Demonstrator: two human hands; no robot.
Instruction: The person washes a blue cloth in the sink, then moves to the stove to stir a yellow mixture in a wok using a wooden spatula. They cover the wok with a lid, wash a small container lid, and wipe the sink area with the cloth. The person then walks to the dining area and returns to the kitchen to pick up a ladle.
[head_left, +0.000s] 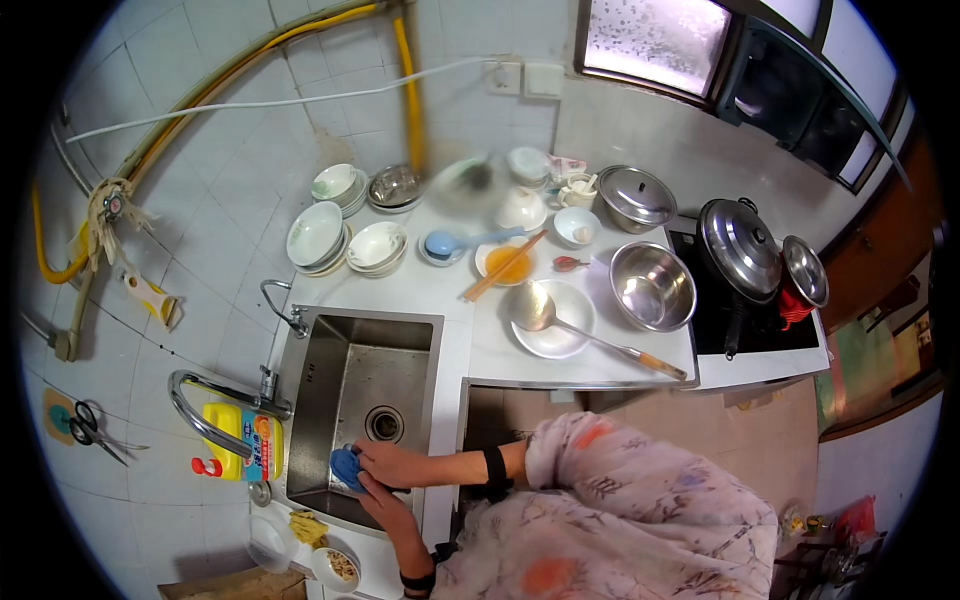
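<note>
Over the near part of the stainless steel sink (375, 375), my hands are together on a bunched blue cloth (346, 468). My right hand (381, 463) is the upper one, its fingers closed on the cloth. Just below it my left hand (381, 504) also grips the cloth, with its fingertips partly hidden. The round drain (385, 424) lies a little above my right hand in the picture. A curved chrome faucet (202, 420) stands at the sink's left side, beside a yellow detergent bottle (262, 447) with a red cap.
Stacked bowls (315, 234), a bowl of orange liquid (499, 264) with chopsticks across it, a ladle (534, 306) over a white bowl and a steel basin (652, 286) occupy the counter. A lidded wok (742, 251) sits on the cooktop. Below the sink are a yellow cloth (308, 528) and a small bowl (335, 570).
</note>
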